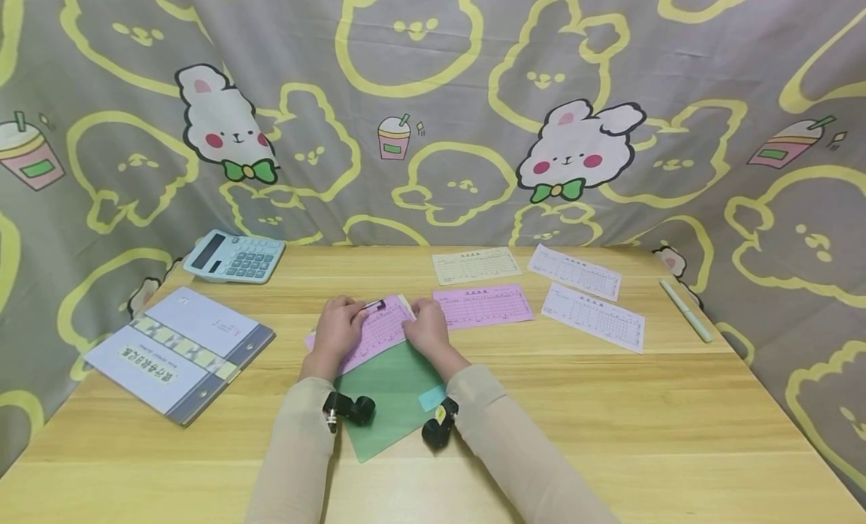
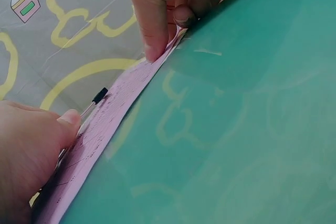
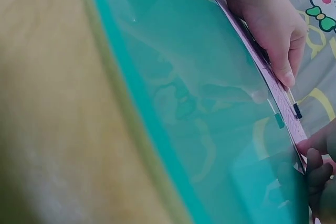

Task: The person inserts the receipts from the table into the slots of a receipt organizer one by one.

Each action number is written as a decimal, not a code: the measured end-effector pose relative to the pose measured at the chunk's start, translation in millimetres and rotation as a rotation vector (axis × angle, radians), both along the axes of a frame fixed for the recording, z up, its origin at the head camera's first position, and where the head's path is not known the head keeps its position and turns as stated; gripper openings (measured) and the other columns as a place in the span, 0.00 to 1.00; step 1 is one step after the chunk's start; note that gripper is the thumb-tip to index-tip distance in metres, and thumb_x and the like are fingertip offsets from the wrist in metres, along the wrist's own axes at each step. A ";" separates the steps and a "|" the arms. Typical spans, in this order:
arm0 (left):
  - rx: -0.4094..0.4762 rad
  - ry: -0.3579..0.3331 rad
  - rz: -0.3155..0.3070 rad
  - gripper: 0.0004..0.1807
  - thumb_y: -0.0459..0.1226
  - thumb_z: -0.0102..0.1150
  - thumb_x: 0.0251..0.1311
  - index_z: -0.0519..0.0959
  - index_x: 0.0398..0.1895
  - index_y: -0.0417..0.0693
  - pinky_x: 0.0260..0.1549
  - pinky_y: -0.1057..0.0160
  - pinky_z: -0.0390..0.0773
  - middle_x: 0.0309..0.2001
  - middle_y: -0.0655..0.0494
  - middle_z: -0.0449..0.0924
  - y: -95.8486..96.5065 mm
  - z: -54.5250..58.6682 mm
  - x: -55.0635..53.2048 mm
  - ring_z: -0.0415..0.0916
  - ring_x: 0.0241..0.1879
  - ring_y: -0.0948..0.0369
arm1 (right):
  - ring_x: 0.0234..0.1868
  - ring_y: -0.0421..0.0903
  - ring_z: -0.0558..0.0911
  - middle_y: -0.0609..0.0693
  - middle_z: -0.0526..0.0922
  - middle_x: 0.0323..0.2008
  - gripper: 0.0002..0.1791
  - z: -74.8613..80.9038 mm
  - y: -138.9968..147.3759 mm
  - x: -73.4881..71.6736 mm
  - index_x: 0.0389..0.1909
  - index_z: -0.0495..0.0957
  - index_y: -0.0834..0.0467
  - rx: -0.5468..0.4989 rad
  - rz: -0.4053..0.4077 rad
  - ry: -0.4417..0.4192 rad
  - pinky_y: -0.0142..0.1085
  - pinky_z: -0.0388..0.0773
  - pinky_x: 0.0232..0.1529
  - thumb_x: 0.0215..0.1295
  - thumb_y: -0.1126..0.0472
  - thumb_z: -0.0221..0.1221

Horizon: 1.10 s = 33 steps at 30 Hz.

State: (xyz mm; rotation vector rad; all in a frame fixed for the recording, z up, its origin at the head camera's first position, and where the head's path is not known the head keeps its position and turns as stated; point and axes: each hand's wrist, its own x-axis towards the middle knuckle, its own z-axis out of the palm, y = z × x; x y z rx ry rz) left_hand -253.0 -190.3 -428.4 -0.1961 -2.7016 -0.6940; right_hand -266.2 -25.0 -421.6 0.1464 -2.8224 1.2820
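Note:
A green see-through clipboard (image 1: 379, 415) lies beneath both forearms, with a pink printed slip (image 1: 387, 330) along its far end. A cream-edged sheet peeks out behind the slip's right end. My left hand (image 1: 336, 330) grips the left part of the far edge, its thumb beside the black-tipped metal clip (image 2: 100, 96). At the slip's right end, my right hand (image 1: 428, 328) pinches the slip near the board's edge, fingers curled in the left wrist view. The right wrist view shows the board tilted, the slip edge-on; my right hand (image 3: 317, 169) is partly cut off there.
Beyond my right hand lie another pink slip (image 1: 483, 306), a cream slip (image 1: 476, 266) and two white slips (image 1: 575, 272). A pale green pen (image 1: 685, 311) is near the right edge. A calculator (image 1: 237, 256) and a blue-grey ledger (image 1: 179, 351) are at left.

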 end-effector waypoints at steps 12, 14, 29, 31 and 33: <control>-0.004 -0.001 0.004 0.13 0.36 0.52 0.56 0.77 0.42 0.39 0.43 0.53 0.64 0.38 0.46 0.72 -0.1 -1.1 -0.5 0.65 0.40 0.50 | 0.40 0.50 0.74 0.56 0.74 0.37 0.15 -0.3 0.3 1.4 0.39 0.76 0.65 0.013 0.028 0.045 0.38 0.71 0.41 0.47 0.69 0.58; -0.005 -0.003 0.005 0.13 0.36 0.52 0.56 0.77 0.42 0.39 0.43 0.53 0.64 0.38 0.46 0.72 -0.2 -1.8 -1.2 0.65 0.40 0.50 | 0.41 0.50 0.74 0.56 0.73 0.37 0.15 0.1 0.1 2.0 0.39 0.76 0.65 0.030 0.040 0.043 0.38 0.70 0.42 0.48 0.67 0.58; -0.011 0.008 0.006 0.13 0.36 0.52 0.55 0.77 0.43 0.40 0.42 0.53 0.64 0.38 0.46 0.72 -0.6 -1.8 -2.2 0.65 0.40 0.50 | 0.31 0.47 0.72 0.54 0.69 0.33 0.15 3.9 -1.8 4.0 0.32 0.75 0.64 0.172 0.058 0.045 0.37 0.70 0.32 0.47 0.57 0.62; -0.010 0.008 0.005 0.13 0.36 0.52 0.55 0.77 0.43 0.40 0.43 0.53 0.64 0.38 0.46 0.72 -0.5 -1.5 -2.0 0.65 0.40 0.50 | 0.30 0.47 0.71 0.53 0.68 0.33 0.13 4.6 -2.2 3.9 0.29 0.75 0.63 0.172 0.057 0.037 0.36 0.69 0.30 0.47 0.58 0.62; -0.012 0.007 0.005 0.13 0.36 0.52 0.55 0.77 0.43 0.40 0.43 0.53 0.64 0.38 0.46 0.72 -0.4 -1.5 -1.9 0.65 0.40 0.50 | 0.29 0.47 0.71 0.53 0.68 0.32 0.11 5.5 -2.5 4.0 0.26 0.74 0.63 0.170 0.056 0.027 0.36 0.69 0.29 0.47 0.59 0.62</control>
